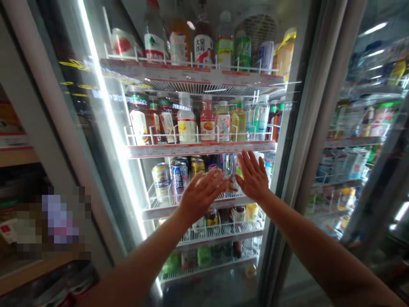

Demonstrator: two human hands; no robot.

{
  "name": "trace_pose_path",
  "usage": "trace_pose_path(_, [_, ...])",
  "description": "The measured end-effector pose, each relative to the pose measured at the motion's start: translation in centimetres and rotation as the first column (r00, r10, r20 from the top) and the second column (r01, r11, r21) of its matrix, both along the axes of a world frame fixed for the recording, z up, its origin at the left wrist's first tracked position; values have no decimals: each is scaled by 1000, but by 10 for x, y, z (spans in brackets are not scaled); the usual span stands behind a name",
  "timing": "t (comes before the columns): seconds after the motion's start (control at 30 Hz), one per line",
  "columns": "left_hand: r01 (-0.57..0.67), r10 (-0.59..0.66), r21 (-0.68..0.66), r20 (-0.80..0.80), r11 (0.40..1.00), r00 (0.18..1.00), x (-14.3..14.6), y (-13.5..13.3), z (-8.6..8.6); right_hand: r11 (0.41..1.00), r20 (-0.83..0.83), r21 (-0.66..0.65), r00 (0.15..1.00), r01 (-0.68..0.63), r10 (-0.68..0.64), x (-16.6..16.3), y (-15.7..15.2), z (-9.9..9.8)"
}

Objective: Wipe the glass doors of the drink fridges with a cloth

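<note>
The head view shows the drinks cooler point(311, 106) straight ahead at twelve o'clock, the person's two bare hands raised before its lit shelves. The left hand point(204, 187) is spread flat, fingers reaching toward one o'clock, and it holds nothing. The right hand point(254, 179), at three o'clock from it, is just as flat and free, its fingers pointing toward eleven. Reflections lie over the front like a glass pane; from where I stand I can't be sure whether the palms touch it.

The cooler is tall, with grey frame posts, wire racks and white-and-red price strips, and a glaring light strip point(105, 111) runs down its side at nine o'clock. On the rack level with the hands, a blue can point(180, 181) and a pale can with gold point(159, 181) stand upright at nine o'clock from the left hand, a gold can point(197, 167) at eleven. The fingers hide part of that rack.

At twelve o'clock from the left hand, one rack up, a pink bottle point(207, 121) stands behind a low wire rail, a white-capped bottle point(186, 121) beside it. Off at three o'clock, a second cooler point(354, 143) shows blurred bottles.
</note>
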State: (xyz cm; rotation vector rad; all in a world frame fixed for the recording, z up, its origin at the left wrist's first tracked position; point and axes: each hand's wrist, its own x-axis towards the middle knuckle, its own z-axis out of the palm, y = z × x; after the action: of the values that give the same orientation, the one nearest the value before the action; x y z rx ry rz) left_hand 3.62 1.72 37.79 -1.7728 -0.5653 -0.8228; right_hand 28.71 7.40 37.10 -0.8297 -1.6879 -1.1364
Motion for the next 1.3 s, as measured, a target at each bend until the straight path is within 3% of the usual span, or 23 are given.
trace_pose_path(0.1, [-109, 87, 95, 207, 990, 974, -18, -2, 49, 999, -10, -34, 1000, -7, 7, -4, 0, -3])
trace_pose_path(0.17, [-148, 118, 49, 384, 988, 916, -26, -4, 78, 999, -18, -42, 1000, -13, 12, -5, 0, -5])
trace_pose_path(0.2, [-143, 118, 25, 437, 989, 892, -27, -4, 84, 999, -24, -43, 1000, -15, 14, -5, 0, -5])
trace_pose_path(0.23, [-132, 105, 27, 459, 991, 882, -26, -4, 83, 999, -29, -42, 999, -16, 14, -4, 0, -6])
trace_pose_path(0.3, [-111, 67, 86, 401, 990, 913, -19, -4, 62, 999, -36, -39, 999, -17, 16, -4, 1, -7])
trace_pose_path(0.37, [-80, 46, 140, 235, 987, 971, -11, -4, 32, 999, -39, -39, 999, -20, 19, -3, 1, -9])
trace_pose_path(0.43, [-60, 49, 132, 86, 989, 995, -7, -3, 17, 999, -37, -46, 999, -29, 27, -3, 1, -9])
trace_pose_path(0.5, [-88, 76, 150, 80, 985, 994, -11, -3, 28, 997, -38, -61, 999, -41, 38, -3, 1, -10])
trace_pose_path(0.6, [-156, 98, 183, 289, 971, 952, -25, 0, 70, 997, -45, -63, 998, -37, 34, -3, 0, -10])
trace_pose_path(0.67, [-171, 92, 162, 406, 972, 909, -30, 2, 85, 998, -47, -49, 999, -26, 24, -3, 0, -11])
trace_pose_path(0.73, [-168, 95, 150, 402, 974, 911, -27, 3, 74, 999, -48, -30, 998, -28, 27, -4, 0, -11])
trace_pose_path(0.83, [-71, 57, 135, 103, 988, 993, -13, 2, 35, 999, -48, -1, 998, -45, 45, -4, 1, -11])
trace_pose_path(0.9, [-39, 45, 122, -45, 992, 998, -9, 1, 26, 999, -48, 5, 998, -47, 47, -3, 1, -11])
trace_pose_path(0.97, [-88, 85, 160, 27, 983, 996, -14, 1, 40, 999, -57, -7, 997, -44, 44, -3, 2, -11])
trace_pose_path(1.07, [-172, 106, 195, 310, 966, 945, -32, 2, 74, 999, -69, -32, 997, -36, 34, -3, 1, -12])
trace_pose_path(1.13, [-153, 66, 176, 420, 972, 905, -39, 2, 75, 999, -74, -33, 997, -36, 33, -4, 1, -12])
trace_pose_path(1.23, [-113, 49, 129, 419, 985, 907, -32, -3, 30, 999, -83, -20, 996, -34, 32, -4, 1, -14])
trace_pose_path(1.3, [-75, 52, 73, 273, 995, 961, -23, -8, -7, 1000, -87, -21, 996, -17, 15, -4, 1, -14])
